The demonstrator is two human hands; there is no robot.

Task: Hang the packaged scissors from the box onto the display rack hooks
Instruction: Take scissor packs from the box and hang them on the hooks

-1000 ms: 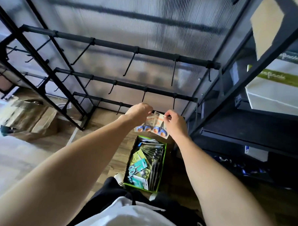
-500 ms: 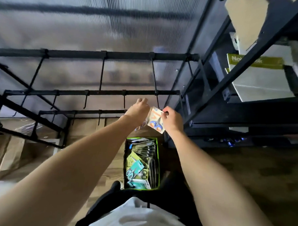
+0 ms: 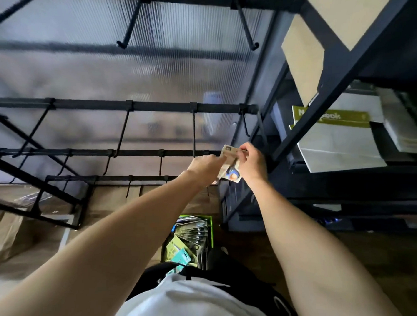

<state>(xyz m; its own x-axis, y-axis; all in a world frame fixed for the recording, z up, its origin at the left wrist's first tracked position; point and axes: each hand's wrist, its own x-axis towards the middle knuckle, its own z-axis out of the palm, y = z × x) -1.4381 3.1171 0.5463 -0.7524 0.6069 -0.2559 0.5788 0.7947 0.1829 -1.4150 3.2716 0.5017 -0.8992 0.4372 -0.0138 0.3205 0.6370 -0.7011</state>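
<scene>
1. The right hand [image 3: 253, 163] sits just right of centre in the frame, its fingers curled round the upper right edge of a scissors pack [image 3: 229, 165], pinching the card near its top.
2. The left hand [image 3: 206, 168] meets the pack from the left, with its fingers against the card's left side; whether they pinch it or only steady it cannot be told, since the pack hides the fingertips.
3. The pack is held up between the two hands, in front of the rack [image 3: 133, 105]. Its long axis runs from the upper left, where the top of the card is, down to the lower right, where an orange and blue handle shows through the plastic.
4. The nearest hook [image 3: 245, 125] hangs from the right end of the middle bar, just above and slightly right of the card's top. A second hook [image 3: 194, 131] hangs to the upper left of the left hand.
5. The right hand looks the nearer to the end hook, so the coming move probably turns on lifting the card's top up and a little right onto that tip. No hang hole can be made out.
6. The box [image 3: 209, 219], green-rimmed and holding more packs, stands on the floor [image 3: 365, 253] below the hands at lower centre.
</scene>
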